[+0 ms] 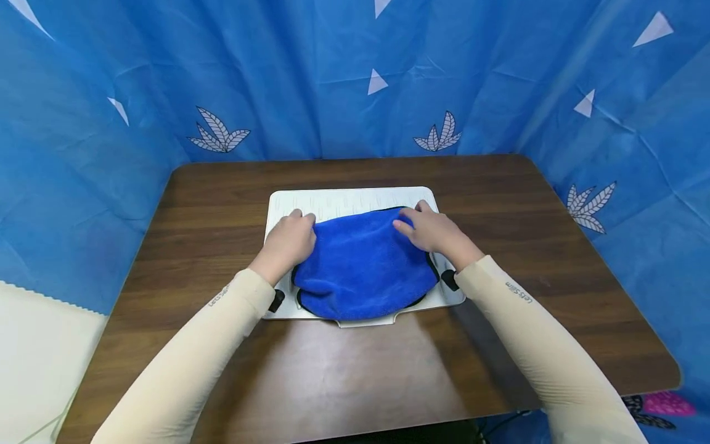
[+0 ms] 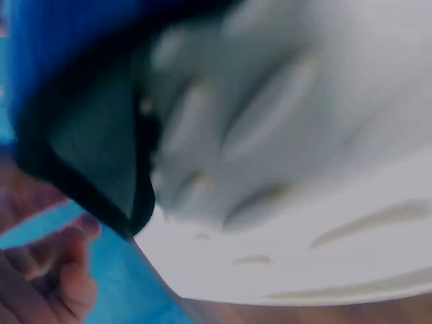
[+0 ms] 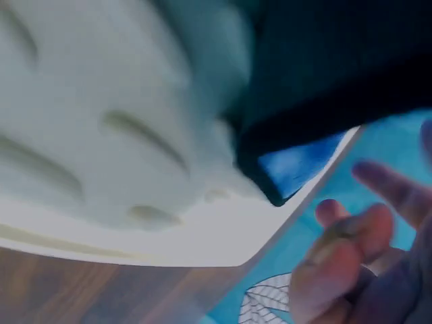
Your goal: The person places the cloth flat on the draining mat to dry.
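A blue cloth [image 1: 363, 265] lies bunched on a white board [image 1: 344, 200] that sits in the middle of the brown tabletop [image 1: 222, 203], with blue patterned curtains [image 1: 333, 74] hung around three sides. The person's left hand [image 1: 287, 240] is on the cloth's upper left corner, and the right hand [image 1: 432, 231] on its upper right corner. From the head view both sets of fingers look curled over the far edge of the cloth, seemingly pinching it against the board, though the fingertips are hidden under the fabric. The wrist views are blurred: they show the cloth's dark hem lifted a little off the ribbed white surface, with loosely bent fingers [image 2: 61, 270] nearby, so the exact grip is hard to confirm.

The work in hand appears to be straightening or folding the cloth over the board. To do it well, both corners should be held evenly, so that the far edge stays straight and parallel with the board's top rim. The fabric is thick and soft and would likely sag or bunch in the middle unless it is kept lightly taut between the two hands. The near edge hangs rounded close to the board's front lip, and dark tabs [image 1: 448, 279] peek out at the sides; these are worth watching so the cloth does not catch on them.
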Demonstrator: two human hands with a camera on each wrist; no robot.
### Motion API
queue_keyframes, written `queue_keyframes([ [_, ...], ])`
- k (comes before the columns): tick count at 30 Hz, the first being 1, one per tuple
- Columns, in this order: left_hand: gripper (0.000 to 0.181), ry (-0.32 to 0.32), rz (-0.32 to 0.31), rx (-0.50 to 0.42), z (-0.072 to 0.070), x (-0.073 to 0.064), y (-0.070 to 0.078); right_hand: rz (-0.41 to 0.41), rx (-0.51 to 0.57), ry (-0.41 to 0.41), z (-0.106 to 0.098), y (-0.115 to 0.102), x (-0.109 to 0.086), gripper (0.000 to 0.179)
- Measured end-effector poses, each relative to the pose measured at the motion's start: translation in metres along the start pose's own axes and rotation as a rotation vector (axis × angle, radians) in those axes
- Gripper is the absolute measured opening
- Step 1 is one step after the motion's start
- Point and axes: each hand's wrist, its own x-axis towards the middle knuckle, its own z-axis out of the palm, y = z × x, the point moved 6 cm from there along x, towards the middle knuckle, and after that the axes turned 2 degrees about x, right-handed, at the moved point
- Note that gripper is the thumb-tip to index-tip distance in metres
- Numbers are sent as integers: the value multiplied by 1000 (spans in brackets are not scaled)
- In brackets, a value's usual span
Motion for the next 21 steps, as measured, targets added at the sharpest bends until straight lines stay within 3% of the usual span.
queue_keyframes([
  [4, 27, -77, -129, 3, -1, 18, -16, 45, -68, 23, -7, 4, 15, 54],
  [7, 28, -153, -169, -32, 4, 27, -23, 85, -84, -22, -7, 9, 23, 59],
  [11, 28, -171, -213, -86, 7, 31, -28, 101, -79, -48, -5, 13, 29, 62],
  [16, 16, -101, -206, -168, 9, 32, -35, 54, -33, -21, -5, 14, 30, 56],
  [21, 10, 112, -88, -204, -2, 32, -33, -22, 8, 65, -12, 14, 30, 47],
])
